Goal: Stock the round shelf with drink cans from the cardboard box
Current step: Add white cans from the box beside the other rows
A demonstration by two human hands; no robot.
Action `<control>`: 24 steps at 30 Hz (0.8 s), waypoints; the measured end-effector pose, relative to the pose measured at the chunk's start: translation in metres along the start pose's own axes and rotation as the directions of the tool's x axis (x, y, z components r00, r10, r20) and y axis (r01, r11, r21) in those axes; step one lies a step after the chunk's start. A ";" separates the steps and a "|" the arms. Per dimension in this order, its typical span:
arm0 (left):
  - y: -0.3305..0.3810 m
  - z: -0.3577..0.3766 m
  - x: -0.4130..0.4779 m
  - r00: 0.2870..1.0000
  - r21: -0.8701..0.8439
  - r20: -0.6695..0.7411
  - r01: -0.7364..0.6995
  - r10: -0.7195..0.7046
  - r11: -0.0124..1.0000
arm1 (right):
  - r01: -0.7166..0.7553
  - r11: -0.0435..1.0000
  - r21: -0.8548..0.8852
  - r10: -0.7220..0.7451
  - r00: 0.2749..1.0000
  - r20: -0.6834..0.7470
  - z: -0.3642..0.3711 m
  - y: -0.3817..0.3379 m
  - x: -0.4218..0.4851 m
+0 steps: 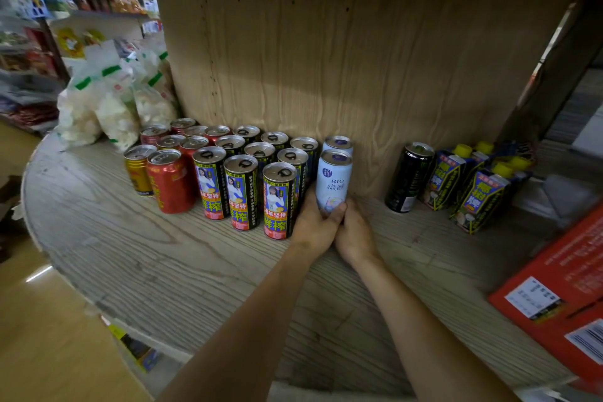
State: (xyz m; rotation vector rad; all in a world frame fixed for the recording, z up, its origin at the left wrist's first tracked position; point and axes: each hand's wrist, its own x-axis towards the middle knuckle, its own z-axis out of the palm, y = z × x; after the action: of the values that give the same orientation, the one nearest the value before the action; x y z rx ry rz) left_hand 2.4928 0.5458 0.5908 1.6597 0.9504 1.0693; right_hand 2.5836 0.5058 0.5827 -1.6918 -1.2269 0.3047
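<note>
On round shelf, near centre wall: pale-blue can upright, just beside black tall cans. Left hand and right hand both grip its base from front, fingers curled round it.

A wide bare strip of the round shelf is left open at the front. At the back, a gap is seen between the pale blue can and the black can. The left is blocked by the tall cans, the back by the brown wall, and the right by the cartons and the red box.
</note>
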 end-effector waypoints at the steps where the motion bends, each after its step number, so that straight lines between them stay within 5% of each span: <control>1: 0.002 -0.001 -0.001 1.000 0.008 0.000 0.003 -0.003 1.000 | -0.011 1.000 -0.004 0.011 1.000 0.011 -0.001 -0.001 0.000; 13: 0.011 -0.008 -0.038 0.998 0.063 0.021 0.064 -0.065 0.996 | -0.011 1.000 -0.004 0.012 0.990 0.141 -0.015 -0.017 -0.020; 24: 0.020 -0.003 -0.055 0.990 0.168 -0.003 0.139 -0.140 0.976 | -0.050 0.999 -0.011 0.050 0.999 -0.003 -0.010 -0.007 -0.018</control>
State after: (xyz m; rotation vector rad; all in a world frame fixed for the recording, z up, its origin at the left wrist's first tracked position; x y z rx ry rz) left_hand 2.4742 0.4905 0.5982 1.7038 1.1605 0.9075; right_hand 2.5776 0.4854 0.5875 -1.7339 -1.1872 0.3264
